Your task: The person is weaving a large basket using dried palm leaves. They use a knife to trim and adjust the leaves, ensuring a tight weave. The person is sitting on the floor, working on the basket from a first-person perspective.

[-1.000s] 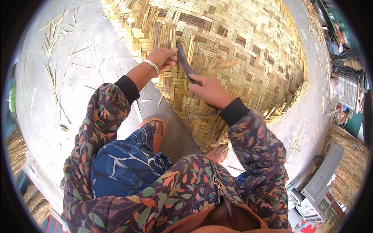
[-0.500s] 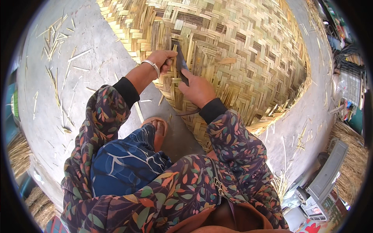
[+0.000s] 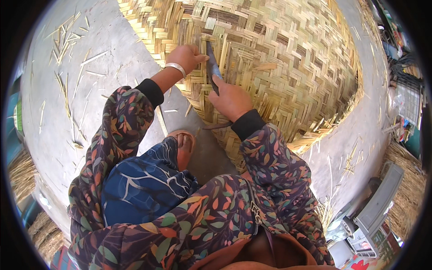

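Note:
A large woven bamboo mat lies on the concrete floor ahead of me. My right hand grips a dark knife whose blade points away from me and is pressed down into the weave. My left hand, with a white bangle on the wrist, rests flat on the mat just left of the blade, fingers touching the strips. Both forearms are in leaf-patterned sleeves. My foot in an orange sandal sits beside the mat's near edge.
Loose bamboo slivers are scattered over the grey concrete floor to the left. Frayed strip ends stick out of the mat's right edge. Straw and a grey boxy object lie at the lower right.
My right hand has moved left and forward with the knife, bringing the blade from over the mat down into the weave next to my left hand. My left hand has stayed in place.

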`<state>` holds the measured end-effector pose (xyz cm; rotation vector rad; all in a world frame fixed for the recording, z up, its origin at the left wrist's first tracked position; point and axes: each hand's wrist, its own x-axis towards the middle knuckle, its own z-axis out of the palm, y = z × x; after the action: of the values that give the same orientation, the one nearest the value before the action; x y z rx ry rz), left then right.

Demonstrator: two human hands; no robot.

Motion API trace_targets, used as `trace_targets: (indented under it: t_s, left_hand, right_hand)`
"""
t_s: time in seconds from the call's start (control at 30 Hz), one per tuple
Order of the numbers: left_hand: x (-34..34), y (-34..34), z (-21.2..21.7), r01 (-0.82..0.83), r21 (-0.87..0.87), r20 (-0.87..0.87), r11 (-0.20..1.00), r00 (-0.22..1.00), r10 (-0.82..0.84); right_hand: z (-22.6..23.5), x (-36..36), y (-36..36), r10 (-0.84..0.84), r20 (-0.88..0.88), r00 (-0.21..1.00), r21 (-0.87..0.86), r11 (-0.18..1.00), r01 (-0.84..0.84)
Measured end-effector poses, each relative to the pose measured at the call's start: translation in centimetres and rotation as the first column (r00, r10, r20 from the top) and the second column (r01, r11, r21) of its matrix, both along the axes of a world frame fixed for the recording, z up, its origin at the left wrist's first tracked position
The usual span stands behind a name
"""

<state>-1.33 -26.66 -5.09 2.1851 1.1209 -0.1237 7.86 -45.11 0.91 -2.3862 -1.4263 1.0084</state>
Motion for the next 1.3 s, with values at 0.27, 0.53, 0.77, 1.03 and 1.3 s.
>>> trace_targets:
  t_s: [0.27, 0.53, 0.77, 1.03, 1.3]
  left_hand:
    - [-0.5, -0.9, -1.2, 0.101, 0.195, -0.045, 0.976, 0.995, -0.094]
    - [2.0, -0.6, -2.0, -0.132, -0.374, 0.397, 0.918, 0.872, 0.287]
    - [1.9, 1.8, -1.2, -0.067, -0.825, 0.155, 0.561, 0.928, 0.338]
    - [0.5, -1.2, -0.7, -0.186, -0.746, 0.193, 0.639, 0.859, 0.474]
    - [0.1, -1.8, -1.4, -0.252, -0.734, 0.184, 0.631, 0.82, 0.542]
  right_hand:
    - [9.7, 2.3, -8.6, 0.136, -0.186, 0.973, -0.267, 0.946, -0.183]
    - [11.5, 5.4, -10.7, -0.228, -0.766, 0.601, -0.119, 0.969, 0.216]
    - [11.0, 5.5, -8.6, -0.317, -0.82, 0.477, -0.232, 0.945, 0.23]
    - [9.0, 4.1, -6.5, -0.354, -0.811, 0.465, -0.309, 0.935, 0.172]
    - [2.8, 4.5, -5.0, -0.256, -0.692, 0.675, -0.14, 0.965, 0.222]
